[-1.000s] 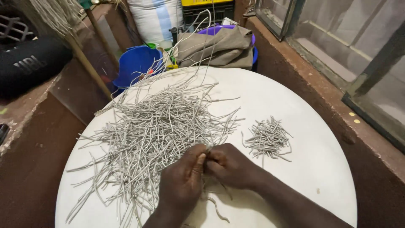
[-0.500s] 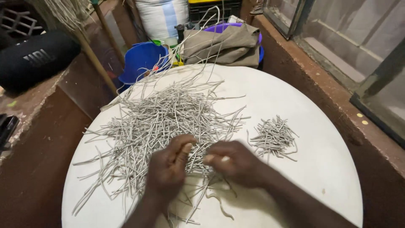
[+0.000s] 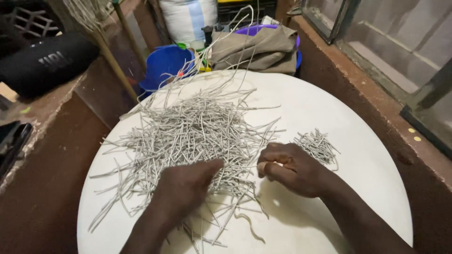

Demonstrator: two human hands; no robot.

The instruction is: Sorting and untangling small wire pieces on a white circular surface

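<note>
- Big pile of grey strips (image 3: 193, 136) sits mid-left on round white table (image 3: 358, 155).
- Left hand (image 3: 186, 188) lies on pile's near edge, fingers together, flat.
- Right hand (image 3: 292, 167) just right of pile, fingers curled shut on a strip.
- Small strip bundle (image 3: 318, 146) right of pile, apart.

On a round white table (image 3: 358, 141) lies a big heap of grey strands (image 3: 197, 131). The left hand (image 3: 186, 186) rests flat on the heap's near edge. The right hand (image 3: 292, 167), curled, pinches a strand beside it. A small pile of short pieces (image 3: 318, 146) lies just right of that hand.
</note>
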